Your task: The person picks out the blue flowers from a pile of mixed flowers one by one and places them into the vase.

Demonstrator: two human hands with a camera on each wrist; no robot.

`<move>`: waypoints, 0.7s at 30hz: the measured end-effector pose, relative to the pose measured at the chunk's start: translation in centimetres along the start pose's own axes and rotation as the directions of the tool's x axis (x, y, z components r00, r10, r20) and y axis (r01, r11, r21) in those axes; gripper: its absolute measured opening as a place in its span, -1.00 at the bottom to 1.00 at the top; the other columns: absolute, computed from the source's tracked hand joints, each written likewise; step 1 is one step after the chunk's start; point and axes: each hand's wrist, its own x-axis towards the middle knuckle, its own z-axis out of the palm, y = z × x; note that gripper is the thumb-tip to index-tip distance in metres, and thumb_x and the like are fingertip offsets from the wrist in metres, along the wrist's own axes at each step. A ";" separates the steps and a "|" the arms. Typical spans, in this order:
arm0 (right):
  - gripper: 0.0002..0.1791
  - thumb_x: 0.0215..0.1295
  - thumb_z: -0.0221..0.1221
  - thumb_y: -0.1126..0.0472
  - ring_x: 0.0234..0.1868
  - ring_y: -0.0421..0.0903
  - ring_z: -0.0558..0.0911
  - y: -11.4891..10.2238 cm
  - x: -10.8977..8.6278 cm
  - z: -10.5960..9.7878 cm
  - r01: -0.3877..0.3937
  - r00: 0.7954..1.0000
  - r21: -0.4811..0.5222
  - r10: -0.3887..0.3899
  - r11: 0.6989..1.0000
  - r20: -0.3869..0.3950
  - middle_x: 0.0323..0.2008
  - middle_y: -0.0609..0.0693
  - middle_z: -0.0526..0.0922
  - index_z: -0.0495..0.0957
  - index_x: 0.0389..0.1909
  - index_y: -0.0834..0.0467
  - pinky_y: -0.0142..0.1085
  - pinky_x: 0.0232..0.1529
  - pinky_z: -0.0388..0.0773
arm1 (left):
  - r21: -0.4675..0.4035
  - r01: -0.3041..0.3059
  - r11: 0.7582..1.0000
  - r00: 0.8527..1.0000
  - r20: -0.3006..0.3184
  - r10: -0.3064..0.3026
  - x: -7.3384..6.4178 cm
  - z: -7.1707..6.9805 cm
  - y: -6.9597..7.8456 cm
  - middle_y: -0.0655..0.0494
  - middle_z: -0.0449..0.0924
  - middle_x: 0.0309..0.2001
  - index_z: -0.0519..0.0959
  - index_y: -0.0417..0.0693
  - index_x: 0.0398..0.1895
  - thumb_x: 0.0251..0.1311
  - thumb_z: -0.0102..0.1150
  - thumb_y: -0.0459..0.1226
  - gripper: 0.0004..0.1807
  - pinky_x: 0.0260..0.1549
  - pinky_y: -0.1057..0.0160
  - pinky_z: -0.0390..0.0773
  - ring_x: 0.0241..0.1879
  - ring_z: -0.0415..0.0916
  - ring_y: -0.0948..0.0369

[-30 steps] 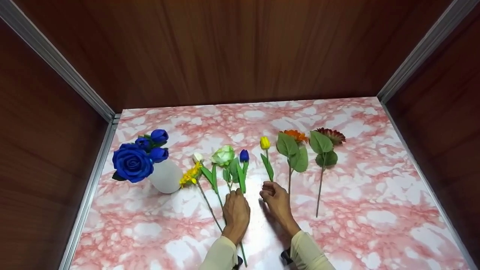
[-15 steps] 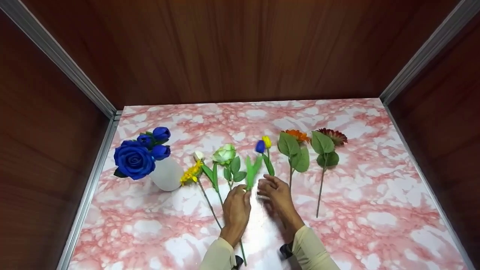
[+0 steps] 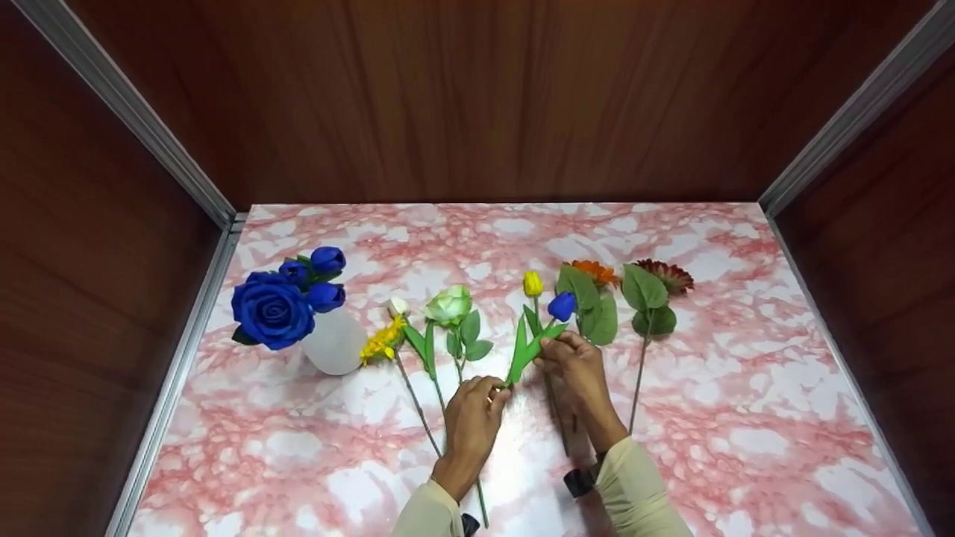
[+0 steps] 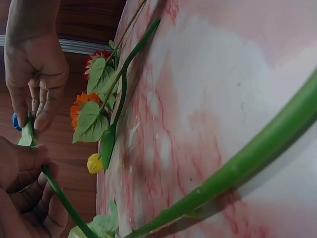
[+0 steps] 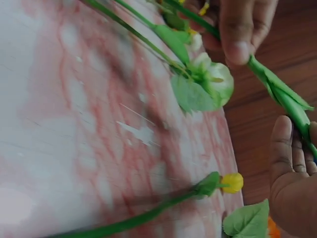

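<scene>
A blue artificial tulip (image 3: 562,306) is held above the table, tilted to the right. My left hand (image 3: 470,421) pinches its green stem just below the leaves; the left wrist view shows the stem (image 4: 65,202) running on past the fingers. My right hand (image 3: 586,373) has its thumb and fingertips on the upper leaves, near the bloom. In the right wrist view the leaves (image 5: 282,94) stretch between both hands. Just behind lies a yellow tulip (image 3: 532,283), its lower stem partly hidden by the right hand. Left of the hands lies a pale green rose (image 3: 449,305).
A frosted white vase (image 3: 333,350) with a blue rose (image 3: 272,309) and blue buds stands at the left. Beside it lie a yellow flower (image 3: 384,339) and a white tulip (image 3: 398,306). Orange (image 3: 597,273) and dark red (image 3: 669,277) flowers lie right. Wooden panels enclose the marbled table.
The blue tulip has been lifted and swung rightward past the yellow tulip by my left hand. My right hand has moved slightly right and up and now touches its leaves.
</scene>
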 end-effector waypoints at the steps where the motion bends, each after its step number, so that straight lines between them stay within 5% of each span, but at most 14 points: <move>1: -0.99 0.26 0.15 0.46 -0.49 -0.12 0.67 -0.2 0.1 0.0 0.002 1.000 -0.003 -0.002 1.000 0.003 -0.48 0.06 0.65 0.53 -0.34 0.33 -0.25 -0.33 0.64 | 0.000 -0.016 1.000 1.000 -0.007 0.015 0.0 -0.1 -0.1 0.20 0.55 -0.51 0.65 -0.05 -0.38 0.05 0.34 -0.18 -0.85 -0.48 0.26 0.49 -0.46 0.48 0.24; 4: -0.91 0.26 0.16 0.44 -0.47 -0.12 0.68 -0.5 0.1 0.1 0.015 0.999 -0.021 -0.014 1.000 0.030 -0.44 0.07 0.66 0.53 -0.24 0.40 -0.22 -0.30 0.64 | 0.000 -0.043 0.999 0.999 -0.010 0.043 0.1 -0.3 -0.3 0.17 0.55 -0.51 0.65 -0.07 -0.37 0.06 0.34 -0.20 -0.85 -0.47 0.26 0.49 -0.47 0.48 0.22; 10: -0.74 0.26 0.16 0.46 -0.41 -0.10 0.68 -1.1 0.2 0.3 0.040 0.999 -0.040 -0.039 0.998 0.037 -0.34 0.12 0.67 0.49 -0.07 0.53 -0.19 -0.24 0.63 | -0.054 0.002 0.999 0.999 0.041 0.000 0.2 -1.0 -0.4 0.18 0.56 -0.49 0.68 -0.09 -0.31 0.06 0.35 -0.23 -0.85 -0.46 0.28 0.50 -0.47 0.49 0.26; 21: -0.94 0.27 0.13 0.48 -0.44 -0.13 0.68 -2.7 0.5 -0.7 0.058 0.998 0.040 -0.056 0.998 -0.036 -0.42 0.05 0.66 0.55 -0.27 0.35 -0.25 -0.28 0.64 | -0.146 -0.034 0.989 0.999 -0.034 0.029 -1.4 -3.7 -4.1 0.25 0.58 -0.47 0.71 -0.04 -0.36 0.03 0.38 -0.26 -0.90 -0.46 0.38 0.49 -0.52 0.49 0.36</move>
